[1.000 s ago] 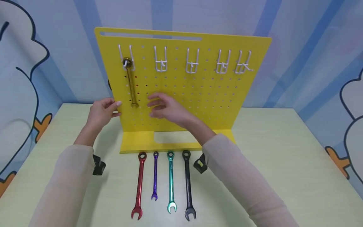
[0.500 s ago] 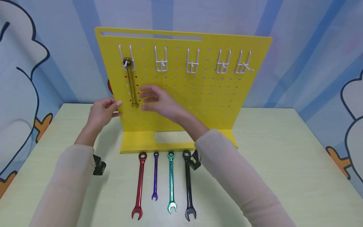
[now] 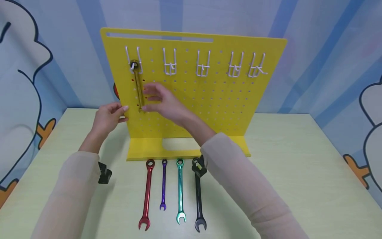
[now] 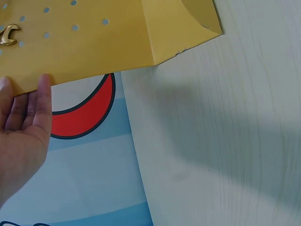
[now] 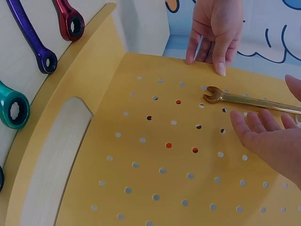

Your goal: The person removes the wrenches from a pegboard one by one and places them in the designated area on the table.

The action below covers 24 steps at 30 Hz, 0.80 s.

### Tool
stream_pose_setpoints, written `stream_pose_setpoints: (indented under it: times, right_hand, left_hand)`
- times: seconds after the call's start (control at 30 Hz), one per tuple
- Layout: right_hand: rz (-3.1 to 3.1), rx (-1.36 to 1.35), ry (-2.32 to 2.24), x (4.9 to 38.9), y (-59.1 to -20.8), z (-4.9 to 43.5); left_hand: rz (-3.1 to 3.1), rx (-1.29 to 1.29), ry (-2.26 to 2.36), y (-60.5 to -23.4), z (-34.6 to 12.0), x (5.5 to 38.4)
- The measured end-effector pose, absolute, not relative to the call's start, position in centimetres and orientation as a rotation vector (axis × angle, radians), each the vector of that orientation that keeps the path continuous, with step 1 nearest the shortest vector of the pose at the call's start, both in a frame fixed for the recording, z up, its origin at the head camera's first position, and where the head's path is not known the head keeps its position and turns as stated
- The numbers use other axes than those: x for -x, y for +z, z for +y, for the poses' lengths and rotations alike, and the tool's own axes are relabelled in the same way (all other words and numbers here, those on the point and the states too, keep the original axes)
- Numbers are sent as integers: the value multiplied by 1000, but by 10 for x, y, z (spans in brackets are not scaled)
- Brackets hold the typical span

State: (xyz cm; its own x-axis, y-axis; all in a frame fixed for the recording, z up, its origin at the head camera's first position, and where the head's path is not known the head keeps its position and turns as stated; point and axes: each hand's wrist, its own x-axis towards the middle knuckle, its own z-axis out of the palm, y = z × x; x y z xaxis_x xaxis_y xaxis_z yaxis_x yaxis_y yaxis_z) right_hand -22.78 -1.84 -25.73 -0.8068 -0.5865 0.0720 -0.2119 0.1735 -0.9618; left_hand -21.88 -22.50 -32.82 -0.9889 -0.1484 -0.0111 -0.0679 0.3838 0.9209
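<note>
A gold combination wrench (image 3: 138, 86) hangs by its ring end from the leftmost white hook on the yellow pegboard (image 3: 206, 109). My right hand (image 3: 165, 103) is beside its lower half, fingers loosely bent and spread. In the head view the thumb tip overlaps the wrench's open end. The right wrist view shows the gold wrench (image 5: 254, 100) with my right hand's fingertips (image 5: 240, 128) close along its shaft. At the board's left edge, my left hand (image 3: 107, 116) grips the panel, thumb on the front and fingers round behind. The left wrist view shows that hand (image 4: 26, 122) at the edge.
Four-like rows aside, several wrenches lie before the board: red (image 3: 147, 196), purple (image 3: 163, 186), green (image 3: 180, 192) and black (image 3: 198, 199). More white hooks (image 3: 170, 68) line the board's upper part. A patterned backdrop (image 3: 232, 20) stands behind the table (image 3: 286, 159).
My right hand has moved left and slightly up, from right of the gold wrench to right at it. The wrench's lower end has shifted slightly left. My left hand stays on the board's edge.
</note>
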Motion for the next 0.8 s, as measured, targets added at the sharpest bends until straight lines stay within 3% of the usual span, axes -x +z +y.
stream_pose_setpoints:
  times: [0.8]
  right_hand:
    - [1939,675,-1813,227,-247,-26]
  left_hand:
    - [-2602,-135,-1623,-323,-224,214]
